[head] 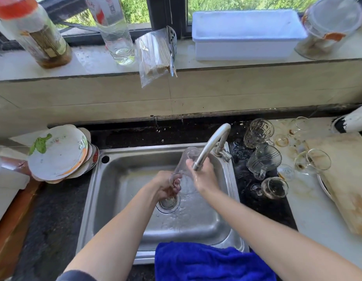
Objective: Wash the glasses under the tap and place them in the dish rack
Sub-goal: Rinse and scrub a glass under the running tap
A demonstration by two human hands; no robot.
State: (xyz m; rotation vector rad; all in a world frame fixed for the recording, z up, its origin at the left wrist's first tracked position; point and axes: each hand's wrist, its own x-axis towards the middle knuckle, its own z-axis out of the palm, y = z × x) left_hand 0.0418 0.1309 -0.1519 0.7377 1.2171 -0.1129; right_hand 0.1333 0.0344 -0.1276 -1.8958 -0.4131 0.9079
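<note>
A clear tall glass [185,161] tilts over the steel sink [119,159], its mouth up under the tap spout [211,146]. My left hand [168,186] grips the glass's base, fingers curled round it. My right hand [204,177] grips the glass's upper part beside the spout's end, with the thumb at the rim. Water splashes around the drain [169,203]. Several more glasses [264,161], some stained, stand and lie on the counter right of the sink. No dish rack is in view.
A stack of plates [58,152] sits left of the sink. A blue cloth [212,262] hangs over the sink's front edge. A cutting board [346,179] lies at the right. The window ledge holds bottles [40,35], a chopstick bag [153,55] and a white tub [247,33].
</note>
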